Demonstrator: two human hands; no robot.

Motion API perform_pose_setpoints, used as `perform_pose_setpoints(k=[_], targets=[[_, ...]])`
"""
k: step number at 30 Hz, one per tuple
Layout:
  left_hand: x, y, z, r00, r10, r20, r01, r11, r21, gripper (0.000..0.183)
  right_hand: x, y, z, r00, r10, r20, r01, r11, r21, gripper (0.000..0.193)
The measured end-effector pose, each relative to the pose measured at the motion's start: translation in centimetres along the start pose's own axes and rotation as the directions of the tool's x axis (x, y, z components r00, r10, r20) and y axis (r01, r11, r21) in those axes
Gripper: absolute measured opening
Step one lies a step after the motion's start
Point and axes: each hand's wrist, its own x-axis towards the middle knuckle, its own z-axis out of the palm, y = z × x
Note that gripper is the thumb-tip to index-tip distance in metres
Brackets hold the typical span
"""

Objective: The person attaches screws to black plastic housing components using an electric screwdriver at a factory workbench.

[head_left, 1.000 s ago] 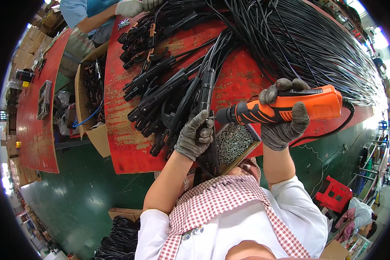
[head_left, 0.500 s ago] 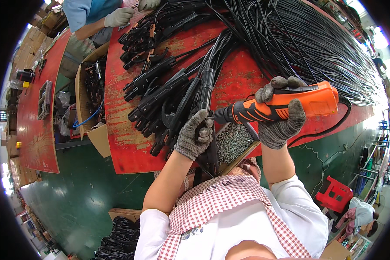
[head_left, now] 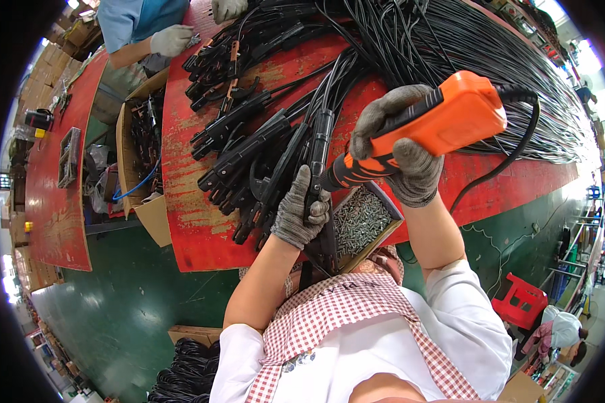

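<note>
My left hand [head_left: 301, 213], in a grey knit glove, is closed around a black welding electrode holder [head_left: 322, 138] with a cable running from its far end. My right hand [head_left: 410, 151], gloved the same way, grips an orange and black electric screwdriver [head_left: 450, 114]. The screwdriver slants down to the left, its black nose close beside the holder at my left fingers. Whether its tip touches the holder is hidden. Just below the nose, an open box [head_left: 385, 232] full of small silver screws [head_left: 361, 218] sits at the table's near edge.
More black holders [head_left: 245, 164] lie in a row on the worn red table [head_left: 195, 221]. A thick bundle of black cables [head_left: 491, 60] covers the far right. Across the table, a co-worker's gloved hand [head_left: 171, 40] shows. A cardboard box [head_left: 126, 158] stands left; a red stool [head_left: 519, 300] stands right.
My right hand has tilted the screwdriver: its rear end has risen and swung left, with its nose now angled down at the holder. My left hand has barely moved.
</note>
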Motion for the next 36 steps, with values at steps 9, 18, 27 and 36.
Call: perform_pose_setpoints(k=[9,18,27,36], targets=[[-0.2,0.0,0.1,0.999,-0.003,0.044,0.005,1.0,-0.027,0.03,0.3,0.1,-0.2,0.997,-0.036,0.065,0.042,0.995,-0.089,0.039],[0.0,-0.2,0.2,1.0,0.01,0.029,-0.009,1.0,-0.02,0.032,0.9,0.1,0.1,0.946,-0.088,0.311,0.128,0.986,-0.11,0.042],[0.1,0.0,0.4,0.999,-0.018,0.05,0.022,0.997,-0.079,0.032,0.0,0.3,2.1,0.989,-0.051,-0.139,0.005,0.949,-0.315,0.043],[0.2,-0.2,-0.6,0.99,0.023,0.14,-0.008,0.995,-0.1,0.024,1.0,0.7,1.0,0.999,0.024,0.041,-0.017,0.987,-0.16,0.044]])
